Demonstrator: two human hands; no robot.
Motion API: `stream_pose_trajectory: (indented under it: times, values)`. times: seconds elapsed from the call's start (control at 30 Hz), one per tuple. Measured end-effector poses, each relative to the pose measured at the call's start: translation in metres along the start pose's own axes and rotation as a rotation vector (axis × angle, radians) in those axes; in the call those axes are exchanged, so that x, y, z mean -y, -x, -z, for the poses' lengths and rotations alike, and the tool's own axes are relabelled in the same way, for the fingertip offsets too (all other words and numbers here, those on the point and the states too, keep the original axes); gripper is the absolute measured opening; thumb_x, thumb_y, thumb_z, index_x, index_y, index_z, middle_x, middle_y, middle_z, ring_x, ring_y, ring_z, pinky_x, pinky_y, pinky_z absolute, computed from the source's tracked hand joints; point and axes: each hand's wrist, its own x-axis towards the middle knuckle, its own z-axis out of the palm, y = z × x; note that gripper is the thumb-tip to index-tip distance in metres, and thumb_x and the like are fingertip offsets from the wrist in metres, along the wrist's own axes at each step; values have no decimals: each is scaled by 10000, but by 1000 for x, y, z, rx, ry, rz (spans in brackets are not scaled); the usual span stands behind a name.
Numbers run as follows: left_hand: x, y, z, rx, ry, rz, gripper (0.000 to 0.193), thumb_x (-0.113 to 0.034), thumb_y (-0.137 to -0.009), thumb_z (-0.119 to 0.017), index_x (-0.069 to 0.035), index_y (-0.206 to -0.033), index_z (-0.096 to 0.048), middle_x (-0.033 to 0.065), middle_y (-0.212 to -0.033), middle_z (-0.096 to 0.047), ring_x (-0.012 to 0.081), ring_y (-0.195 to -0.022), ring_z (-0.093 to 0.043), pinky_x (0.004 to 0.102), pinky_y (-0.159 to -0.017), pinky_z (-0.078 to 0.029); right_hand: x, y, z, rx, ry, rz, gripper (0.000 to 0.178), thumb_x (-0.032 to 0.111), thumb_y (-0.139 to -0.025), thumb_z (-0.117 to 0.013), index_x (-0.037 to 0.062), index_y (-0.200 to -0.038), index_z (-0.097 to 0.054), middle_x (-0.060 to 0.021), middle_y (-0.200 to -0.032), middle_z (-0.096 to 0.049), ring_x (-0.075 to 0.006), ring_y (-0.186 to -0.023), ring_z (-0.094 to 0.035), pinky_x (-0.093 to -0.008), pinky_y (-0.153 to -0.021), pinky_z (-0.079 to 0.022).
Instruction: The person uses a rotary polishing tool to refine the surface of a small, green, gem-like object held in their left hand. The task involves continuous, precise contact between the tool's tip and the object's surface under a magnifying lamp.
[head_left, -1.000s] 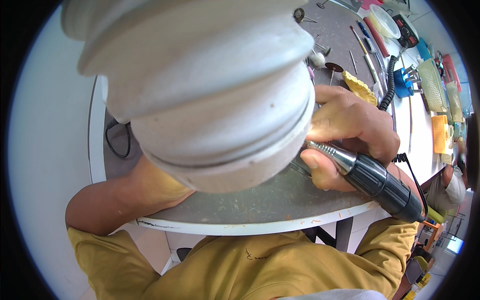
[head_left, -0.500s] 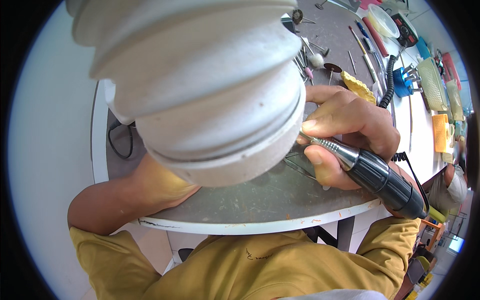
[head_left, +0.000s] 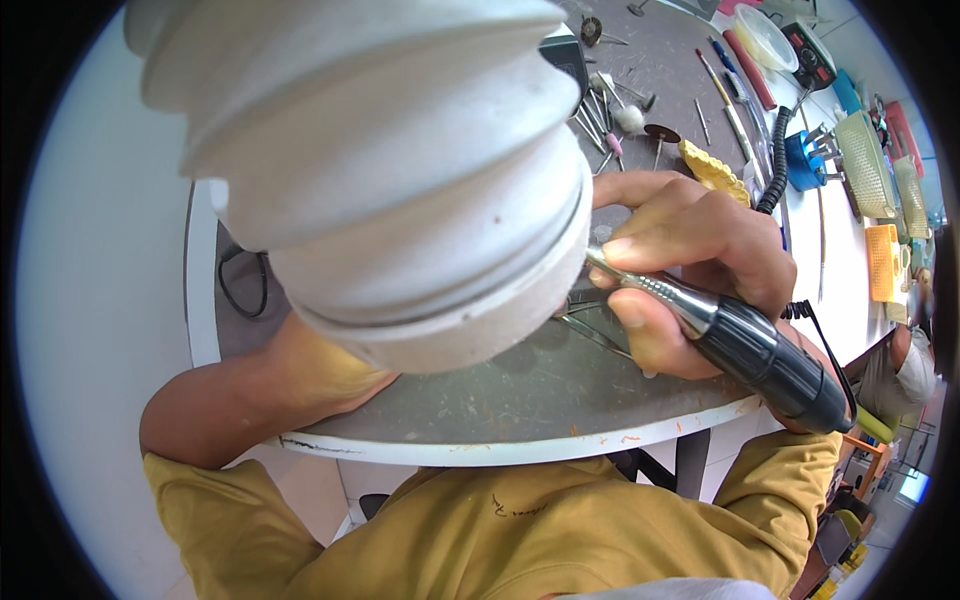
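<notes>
White hose (head_left: 380,190) has slid left in the head view, so we see more of our right hand (head_left: 705,235). It pinches the drill (head_left: 765,365) by its metal neck (head_left: 668,292), above the surface (head_left: 480,405). We guess the drill is hard and heavy, best held there. Our left hand (head_left: 335,368) is mostly hidden; we can't tell its grip. Dark writing marks our shirt (head_left: 430,525); we read none on the drill.

We identify a grey worktop (head_left: 470,410) with a curved white edge (head_left: 520,452). On it we locate a yellow scalloped piece (head_left: 714,172), a brown shanked disc (head_left: 661,132), a pink-tipped bur (head_left: 614,145) and a black cable (head_left: 221,280).
</notes>
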Motion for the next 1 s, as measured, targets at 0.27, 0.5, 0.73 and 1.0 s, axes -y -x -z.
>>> stream_pose_trajectory:
  times: [0.27,0.5,0.73,1.0]
  values:
    - [10,-1,10,34,33,-18,407,-98,-978,-604,69,-1340,-523,136,-1182,-641,151,-984,-645,250,-876,-546,-1,0,0,-23,7,-20,201,-16,-790,-698,-39,-977,-628,-130,-826,-670,-276,-849,-716,-467,-876,-569]
    - [13,-1,11,61,48,-2,398,-89,-990,-580,79,-1345,-515,148,-1185,-638,162,-1003,-642,265,-894,-539,-4,-1,-6,-106,21,-2,224,-23,-709,-762,-12,-908,-660,-122,-821,-696,-318,-926,-740,-338,-745,-600]
    - [5,-3,8,157,149,2,407,-100,-992,-584,78,-1350,-511,148,-1171,-639,163,-1009,-635,275,-899,-528,0,-3,-4,-60,38,-5,215,-26,-697,-767,-17,-885,-661,-114,-798,-680,-327,-904,-741,-346,-727,-601]
    - [14,-5,10,219,268,-56,403,-114,-994,-588,70,-1345,-516,143,-1162,-636,161,-1014,-632,274,-903,-522,0,-5,-3,-30,32,-5,218,-19,-710,-762,-17,-900,-655,-121,-802,-678,-343,-900,-737,-373,-757,-599]
